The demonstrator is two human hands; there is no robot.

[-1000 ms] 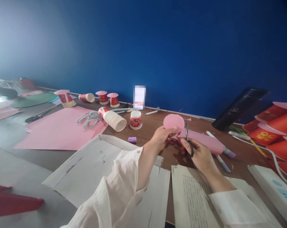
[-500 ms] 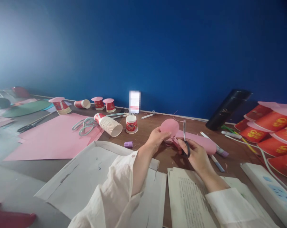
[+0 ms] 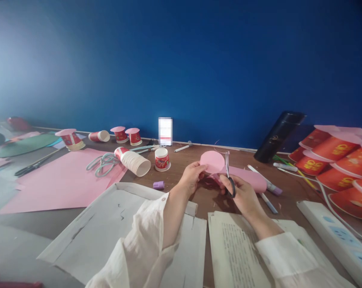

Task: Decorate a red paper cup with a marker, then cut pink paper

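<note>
compared to a second ago the scissors (image 3: 228, 168) in the right hand (image 3: 242, 194) sit further round the pink paper circle (image 3: 212, 161) pinched by the left hand (image 3: 193, 176), so the cutting looks to be progressing.

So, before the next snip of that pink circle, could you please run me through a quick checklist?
1. Left hand grips the pink circle: ok.
2. Right hand holds the scissors: ok.
3. Blades meet the circle's edge: ok.
4. Left fingers clear of the blades: cannot tell, too close together.
5. Leftover pink paper lies flat, away from the cut: ok.
6. Markers beside the right hand not in the way: ok.
</note>
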